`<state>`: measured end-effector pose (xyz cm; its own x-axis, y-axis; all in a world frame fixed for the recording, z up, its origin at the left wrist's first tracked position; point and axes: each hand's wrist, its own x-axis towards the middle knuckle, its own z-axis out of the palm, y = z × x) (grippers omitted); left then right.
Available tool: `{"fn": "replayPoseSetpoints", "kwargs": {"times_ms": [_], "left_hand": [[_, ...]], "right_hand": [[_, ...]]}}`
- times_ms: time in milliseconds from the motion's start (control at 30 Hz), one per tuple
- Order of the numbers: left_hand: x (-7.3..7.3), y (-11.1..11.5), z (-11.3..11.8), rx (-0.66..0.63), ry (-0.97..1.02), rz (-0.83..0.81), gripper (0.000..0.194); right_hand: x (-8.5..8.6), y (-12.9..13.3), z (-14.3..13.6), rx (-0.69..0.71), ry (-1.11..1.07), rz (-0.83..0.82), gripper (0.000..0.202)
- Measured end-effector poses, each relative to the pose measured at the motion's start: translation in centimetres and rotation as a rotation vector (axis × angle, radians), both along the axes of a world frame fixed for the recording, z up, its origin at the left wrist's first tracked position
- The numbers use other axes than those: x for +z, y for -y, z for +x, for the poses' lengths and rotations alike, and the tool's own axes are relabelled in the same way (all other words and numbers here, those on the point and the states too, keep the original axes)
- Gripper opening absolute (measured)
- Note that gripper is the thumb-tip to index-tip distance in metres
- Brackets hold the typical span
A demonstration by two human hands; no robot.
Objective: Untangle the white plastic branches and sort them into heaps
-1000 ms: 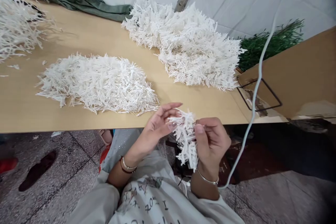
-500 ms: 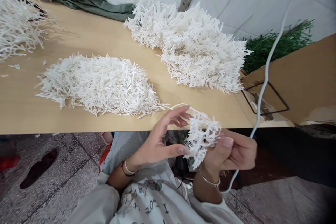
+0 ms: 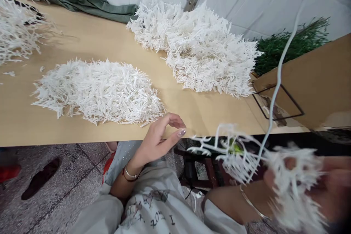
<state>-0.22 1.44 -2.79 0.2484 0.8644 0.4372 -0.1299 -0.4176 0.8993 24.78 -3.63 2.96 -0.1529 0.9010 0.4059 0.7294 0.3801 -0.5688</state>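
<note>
At the table's front edge, my left hand (image 3: 157, 139) is open, with curved fingers and a gap between thumb and fingertips. Nothing lies in that gap. Far to the right, past the edge, my right hand (image 3: 331, 190) is smeared by motion and grips a bunch of white plastic sprigs (image 3: 294, 186). From the bunch a branched white strand (image 3: 238, 153) trails leftward in the air, apart from my left hand. Just beyond my left fingers lies a low heap of white sprigs (image 3: 101, 93) on the table (image 3: 181, 106).
A larger white pile (image 3: 203, 47) rests against the tiled wall. Tangled white strands (image 3: 16, 29) lie far left, near a dark green cloth (image 3: 87, 3). Green plastic sprigs (image 3: 296, 42) show behind a cardboard sheet (image 3: 323, 84). A white cable (image 3: 279, 69) hangs down at right.
My right hand has swung right and down with the white sprigs, away from my left hand. The strand has come free of the left fingers, which have drawn slightly left.
</note>
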Motion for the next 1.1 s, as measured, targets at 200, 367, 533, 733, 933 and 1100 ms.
{"fn": "replayPoseSetpoints", "kwargs": {"times_ms": [200,367,533,733,933,1100], "left_hand": [[1.4,0.7,0.1,-0.367,-0.132,0.004,0.027],[1.2,1.0,0.5,-0.301,-0.276,-0.162,0.029],[1.2,1.1,-1.5,-0.139,-0.229,-0.158,0.018],[1.5,1.5,-4.1,-0.057,-0.144,-0.271,0.017],[1.5,1.6,-4.2,0.081,-0.021,-0.203,0.011],[1.2,1.7,-3.5,0.091,0.021,-0.147,0.005]], "right_hand": [[0.1,-0.3,-3.0,0.389,-0.120,-0.326,0.028],[-3.5,-1.4,-7.4,0.099,-0.423,-0.359,0.025],[-3.8,-2.1,-8.7,0.127,-0.457,-0.283,0.012],[-3.3,-2.9,-8.7,0.331,-0.361,-0.474,0.020],[-3.6,-3.0,-9.0,0.428,-0.311,-0.583,0.023],[-3.0,-3.1,-9.8,0.518,-0.372,-0.518,0.020]]}}
